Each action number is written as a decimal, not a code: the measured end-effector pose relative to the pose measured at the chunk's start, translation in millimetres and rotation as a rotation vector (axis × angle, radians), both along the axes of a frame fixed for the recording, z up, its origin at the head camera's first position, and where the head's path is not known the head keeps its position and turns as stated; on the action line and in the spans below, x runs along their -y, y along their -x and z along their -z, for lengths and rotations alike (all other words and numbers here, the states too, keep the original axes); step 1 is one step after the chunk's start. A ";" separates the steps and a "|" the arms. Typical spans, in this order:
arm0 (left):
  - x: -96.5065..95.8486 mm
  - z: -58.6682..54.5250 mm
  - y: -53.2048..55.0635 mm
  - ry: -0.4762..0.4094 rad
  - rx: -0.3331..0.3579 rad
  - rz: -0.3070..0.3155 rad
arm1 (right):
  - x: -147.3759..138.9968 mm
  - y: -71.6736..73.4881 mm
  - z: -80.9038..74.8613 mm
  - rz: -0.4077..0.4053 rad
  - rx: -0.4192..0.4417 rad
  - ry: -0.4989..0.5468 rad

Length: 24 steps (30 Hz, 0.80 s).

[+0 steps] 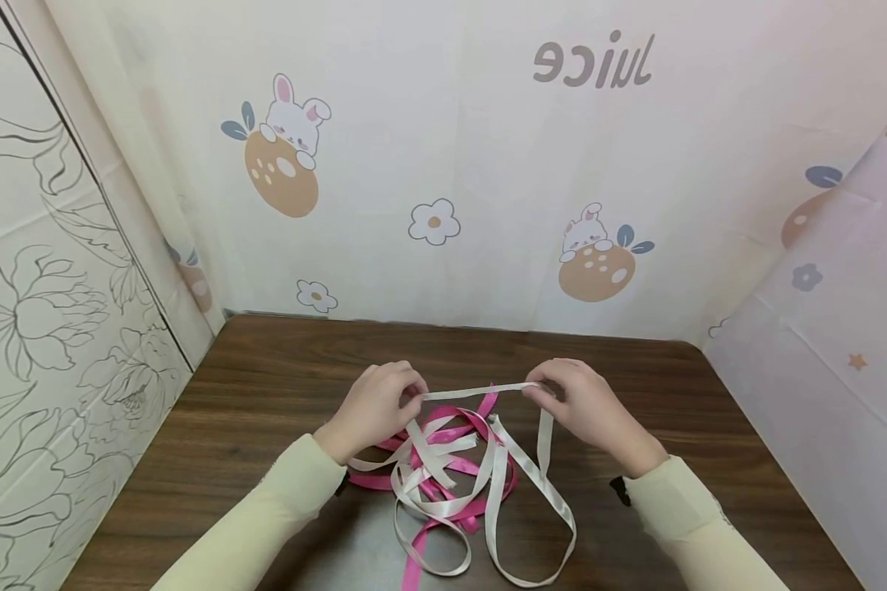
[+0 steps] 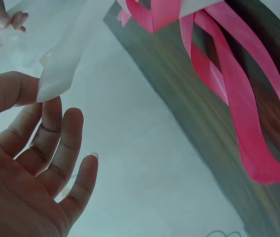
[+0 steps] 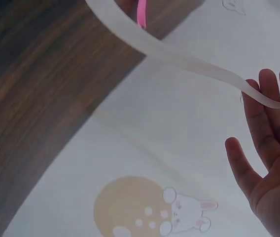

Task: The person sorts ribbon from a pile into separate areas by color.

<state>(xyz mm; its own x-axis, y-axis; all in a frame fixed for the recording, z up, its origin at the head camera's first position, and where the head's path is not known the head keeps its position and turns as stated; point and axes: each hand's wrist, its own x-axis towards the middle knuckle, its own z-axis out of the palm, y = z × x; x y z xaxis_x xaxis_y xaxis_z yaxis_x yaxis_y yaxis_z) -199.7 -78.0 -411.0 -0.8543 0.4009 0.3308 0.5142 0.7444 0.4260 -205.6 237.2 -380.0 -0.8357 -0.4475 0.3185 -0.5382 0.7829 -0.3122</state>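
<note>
White ribbon (image 1: 458, 393) in fingertip pinch, each hand (image 1: 375, 406) (image 1: 590, 408)

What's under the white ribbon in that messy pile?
Some pink ribbon runs beneath parts of the white ribbon, and the brown table shows through the gaps. Where the ribbons bunch up, whatever lies underneath is covered, so I can't tell.

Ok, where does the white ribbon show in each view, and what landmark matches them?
Head: white ribbon, stretched just below centre, looped lower down.
Left wrist: white ribbon, upper left.
Right wrist: white ribbon, curving from top edge to right edge.
Shared landmark: pink ribbon, only a sliver near top centre in right wrist view.
</note>
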 end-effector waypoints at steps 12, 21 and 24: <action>28.2 -5.8 3.9 -0.046 0.034 -0.046 | -21.4 3.6 -17.1 0.042 -0.029 0.052; 52.6 -8.9 4.8 -0.162 0.110 -0.074 | -37.3 5.3 -15.8 0.097 -0.028 0.060; 59.9 -8.7 4.9 -0.212 0.138 -0.067 | -42.6 4.6 -15.2 0.119 -0.021 0.072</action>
